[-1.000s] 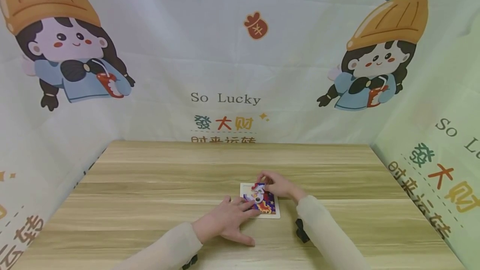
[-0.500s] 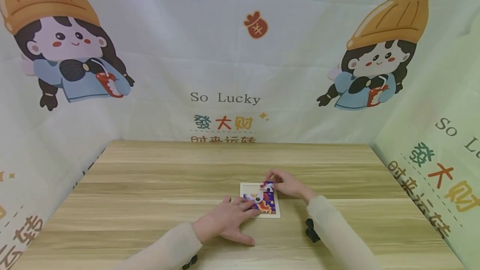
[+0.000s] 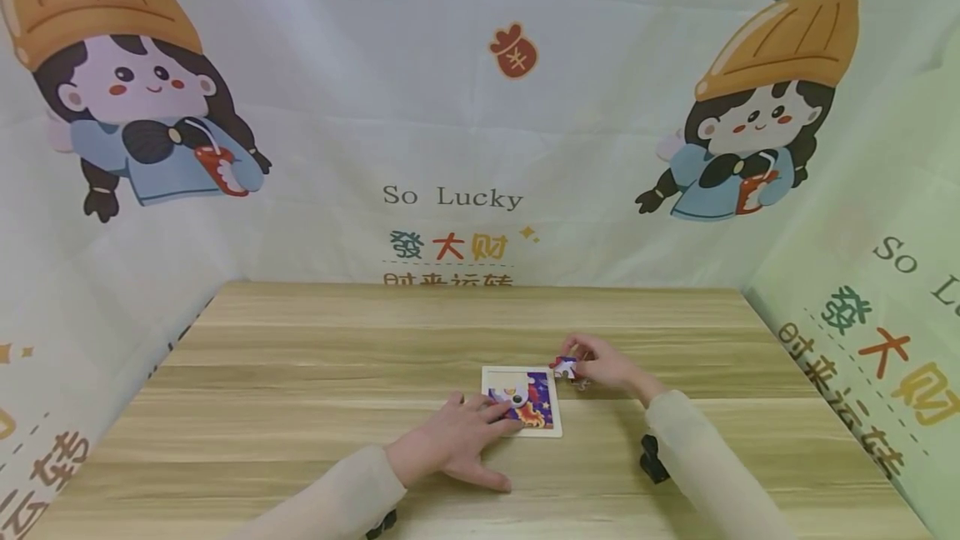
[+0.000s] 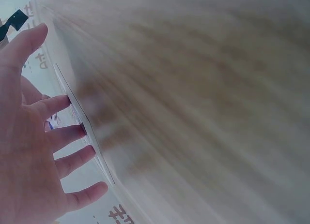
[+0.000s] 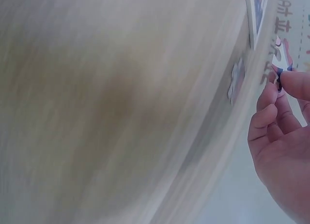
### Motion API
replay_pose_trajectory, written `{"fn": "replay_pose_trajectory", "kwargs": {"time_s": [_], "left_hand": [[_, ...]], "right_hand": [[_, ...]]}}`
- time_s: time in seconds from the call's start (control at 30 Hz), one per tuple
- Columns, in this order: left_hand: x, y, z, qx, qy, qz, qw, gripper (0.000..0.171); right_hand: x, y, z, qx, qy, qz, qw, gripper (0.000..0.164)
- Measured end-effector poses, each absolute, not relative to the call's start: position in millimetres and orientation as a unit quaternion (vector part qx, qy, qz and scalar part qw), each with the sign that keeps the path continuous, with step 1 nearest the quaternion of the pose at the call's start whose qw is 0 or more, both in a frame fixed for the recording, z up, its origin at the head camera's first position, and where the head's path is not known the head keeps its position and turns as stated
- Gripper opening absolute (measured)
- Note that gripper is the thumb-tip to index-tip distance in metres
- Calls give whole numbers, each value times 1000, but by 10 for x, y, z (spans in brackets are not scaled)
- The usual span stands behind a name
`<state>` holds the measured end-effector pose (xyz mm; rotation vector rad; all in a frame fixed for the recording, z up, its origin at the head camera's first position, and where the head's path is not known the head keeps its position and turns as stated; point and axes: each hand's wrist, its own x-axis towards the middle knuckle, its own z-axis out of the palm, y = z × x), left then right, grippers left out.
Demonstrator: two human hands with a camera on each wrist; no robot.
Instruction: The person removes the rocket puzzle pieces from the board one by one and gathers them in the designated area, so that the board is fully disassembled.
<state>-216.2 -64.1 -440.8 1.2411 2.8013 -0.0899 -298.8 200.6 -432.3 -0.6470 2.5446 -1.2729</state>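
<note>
A small square jigsaw puzzle (image 3: 543, 412) in a white frame lies on the table, its purple and orange picture partly filled. The bare pale backing shows at its upper left. My left hand (image 3: 457, 440) rests over its lower left side with fingers spread and fairly straight; in the left wrist view the fingertips (image 4: 89, 151) reach the frame's edge. To the right of the frame, my right hand (image 3: 603, 367) pinches a puzzle piece (image 3: 565, 367) in white, red and purple between thumb and fingers. The right wrist view shows this piece (image 5: 282, 57) held up off the table.
Below the right hand, a small pale knobbed shape (image 3: 581, 385) lies on the wooden table (image 3: 337, 357); it looks like another puzzle piece. A printed cloth (image 3: 450, 123) hangs behind the table and along both sides.
My right hand has lifted the piece from the upper part of the puzzle and carried it right, beyond the frame. More pale backing shows there. My left hand has stayed in place.
</note>
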Motion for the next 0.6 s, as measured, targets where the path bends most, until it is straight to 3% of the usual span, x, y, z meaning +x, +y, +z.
{"fn": "replay_pose_trajectory", "kwargs": {"time_s": [0.33, 0.6], "left_hand": [[-2173, -638, -4437, 406, 913, -34, 34, 78], [-2168, -637, -4429, 405, 913, -36, 32, 77]], "right_hand": [[-3030, 2288, -4274, -232, 872, -421, 94, 29], [-3017, 2481, -4233, -216, 869, -428, 119, 28]]}}
